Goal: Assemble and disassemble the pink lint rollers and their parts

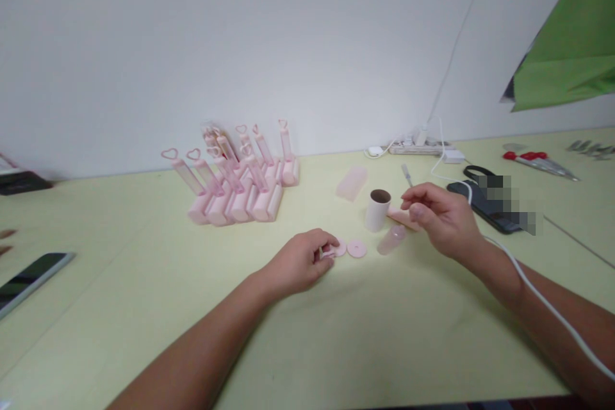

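- left hand rests on the counter, fingers pinched narrow on a small pink disc; a second disc lies just beside it.
- right hand hovers near the paper roll core, fingers curled on a pink piece; grip partly hidden.
- discs: thin, flat, light, likely stiff plastic; judged best taken by the rim.
- core: upright, cardboard, matte, crushable.
- translucent pink tube lies on its side, smooth.
- finished pink rollers stand well apart.
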The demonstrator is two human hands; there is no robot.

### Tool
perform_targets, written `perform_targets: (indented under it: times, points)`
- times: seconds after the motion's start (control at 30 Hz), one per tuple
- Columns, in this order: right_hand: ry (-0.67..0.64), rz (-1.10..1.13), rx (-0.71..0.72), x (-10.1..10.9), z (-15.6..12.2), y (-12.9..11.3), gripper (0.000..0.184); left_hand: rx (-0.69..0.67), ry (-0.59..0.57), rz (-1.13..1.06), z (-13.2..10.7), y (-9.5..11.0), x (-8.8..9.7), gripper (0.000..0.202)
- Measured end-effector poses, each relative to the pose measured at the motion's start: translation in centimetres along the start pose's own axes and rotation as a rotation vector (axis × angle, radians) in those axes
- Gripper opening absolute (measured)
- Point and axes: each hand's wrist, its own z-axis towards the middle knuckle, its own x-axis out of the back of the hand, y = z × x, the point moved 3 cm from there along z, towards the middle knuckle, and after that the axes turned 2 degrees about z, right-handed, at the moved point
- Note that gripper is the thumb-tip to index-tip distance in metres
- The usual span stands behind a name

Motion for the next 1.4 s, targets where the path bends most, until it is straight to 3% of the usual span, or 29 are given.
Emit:
perform_targets:
  times: [0.2, 0.33, 0.57, 0.63, 0.8, 0.87, 1.07, 1.13, 1.27, 1.4]
  points:
    - [-0.166, -0.168, 0.056, -1.3, 0.0, -0.7, 0.025, -0.004, -0.002, 0.021, 0.0, -0.1, -0.1, 0.027]
    - [-0.189, -0.289, 0.067, -2.5, -0.4, -1.5, 0.021, -0.02, 0.029, 0.072, 0.0, 0.6, 0.1, 0.032]
    - [-0.337, -0.267, 0.075, -3.9, -0.9, -1.2, 0.012, -0.067, 0.0, 0.102, 0.0, 1.1, -0.3, 0.031]
    - [-0.305, -0.277, 0.073, -3.7, -0.8, -0.9, 0.012, -0.062, -0.003, 0.1, 0.0, 0.9, -0.3, 0.03]
    - [0.033, -0.296, -0.056, -1.8, 0.2, 0.9, 0.012, -0.062, -0.003, 0.088, 0.1, 0.7, -0.3, 0.029]
    - [0.074, -0.352, -0.107, -1.2, 0.8, 2.1, 0.011, -0.07, -0.006, 0.081, 0.1, 0.7, -0.3, 0.03]
    - [-0.278, -0.634, -0.184, -1.7, 1.3, 5.3, 0.022, -0.082, -0.008, 0.074, 0.1, 0.8, -0.5, 0.031]
    - [-0.309, -0.667, -0.206, -1.7, 1.2, 5.9, 0.021, -0.08, -0.009, 0.079, 0.0, 0.8, -0.5, 0.031]
    - [-0.206, -0.702, -0.179, -1.0, 1.6, 6.0, 0.019, -0.076, -0.004, 0.075, 0.0, 0.7, -0.6, 0.03]
    - [0.137, -0.58, -0.059, 0.7, 1.9, 3.9, 0.03, -0.071, 0.0, 0.056, 0.0, 0.6, -0.6, 0.029]
